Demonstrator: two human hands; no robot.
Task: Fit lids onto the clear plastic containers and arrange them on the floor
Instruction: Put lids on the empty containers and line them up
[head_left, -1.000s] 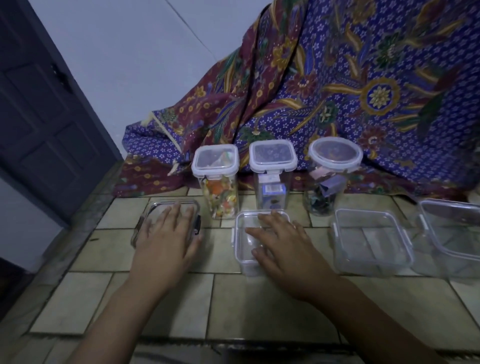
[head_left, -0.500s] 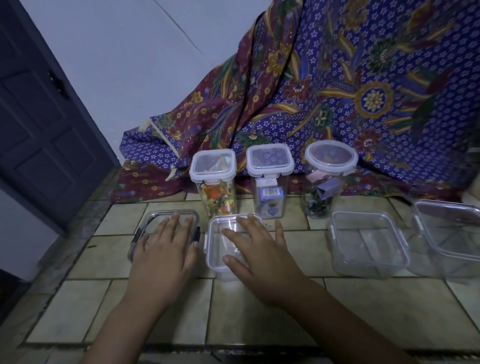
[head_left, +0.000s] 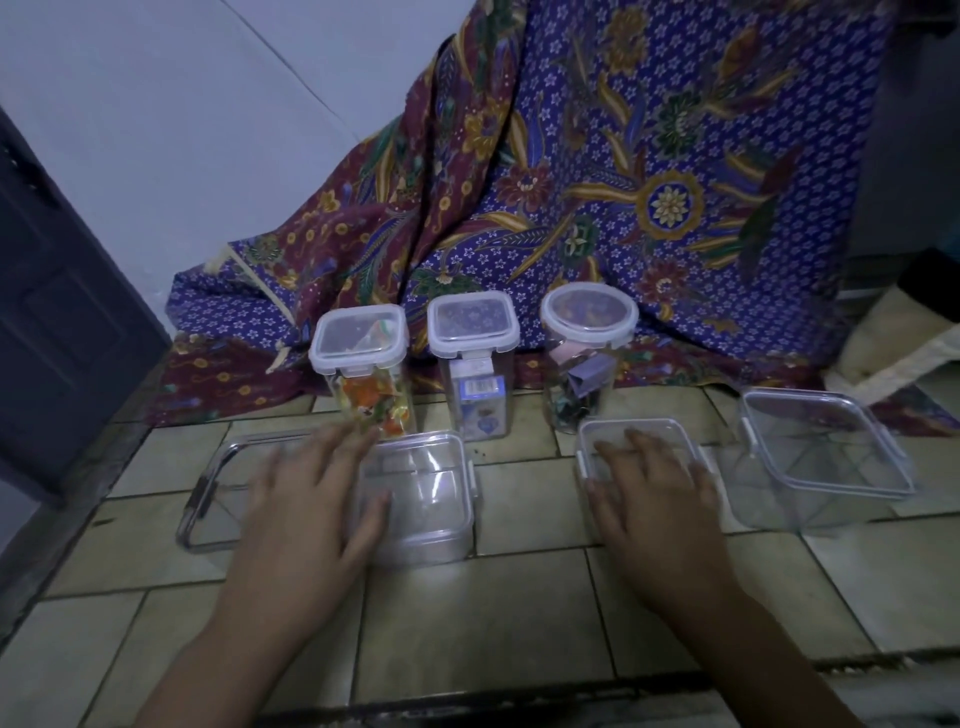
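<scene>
While both hands lie flat and palm-down over the front row, four low clear containers sit across the tiled floor (head_left: 519, 613). The left hand (head_left: 306, 499) is blurred; it spans the gap between the dark-edged container (head_left: 208, 499) at far left and the small square container (head_left: 426, 499) beside it, with its thumb resting on that square container's lid and its fingers (head_left: 337, 441) spread loosely over the dark-edged one's right side. Whether those fingers press down or only hover, I cannot tell. The right hand (head_left: 654, 499) lies on top of a third container (head_left: 602, 436), fingers slightly apart and pointing away from the person toward the cloth; it covers most of the lid, so only the far and left edges show. Nothing is gripped by either hand.

Just right of that, apart from the hand, stands the large square container (head_left: 826, 457), its lid sitting on top and turned slightly so one corner points toward the person. The dark-edged container's long axis runs roughly left to right.

Behind stand three tall lidded jars, upright: one with colourful contents (head_left: 363, 374), a square one (head_left: 472, 364), and a round one (head_left: 587, 353), against a patterned batik cloth (head_left: 623, 182).
</scene>
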